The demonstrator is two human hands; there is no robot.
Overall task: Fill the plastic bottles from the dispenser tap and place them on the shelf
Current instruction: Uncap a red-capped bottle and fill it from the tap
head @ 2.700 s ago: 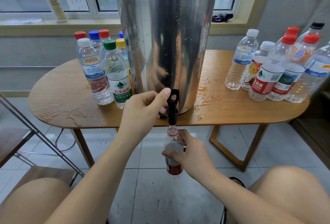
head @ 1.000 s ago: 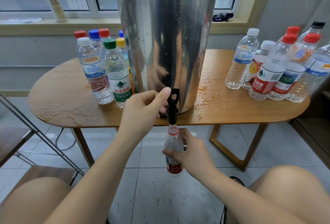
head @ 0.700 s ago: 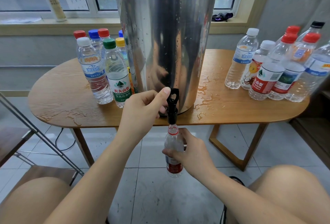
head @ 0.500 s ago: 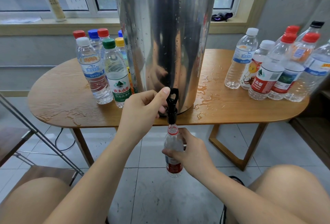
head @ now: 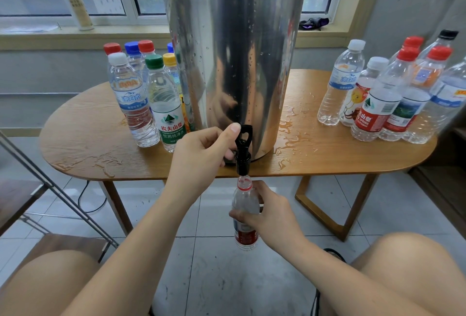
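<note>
A tall steel dispenser (head: 234, 63) stands on the wooden table (head: 88, 144), its black tap (head: 243, 149) hanging over the front edge. My left hand (head: 201, 154) grips the tap lever, thumb on top of it. Below the spout my right hand (head: 269, 217) holds an uncapped clear bottle with a red label (head: 244, 204), its mouth just under the spout. Capped bottles with water in them (head: 151, 93) stand left of the dispenser. Several capped bottles (head: 385, 93) stand at the right end of the table.
Water is spilled on the table around the dispenser base. A metal-framed shelf with wooden boards (head: 27, 199) stands at the lower left. A pump bottle (head: 77, 5) sits on the windowsill. My knees frame the tiled floor below.
</note>
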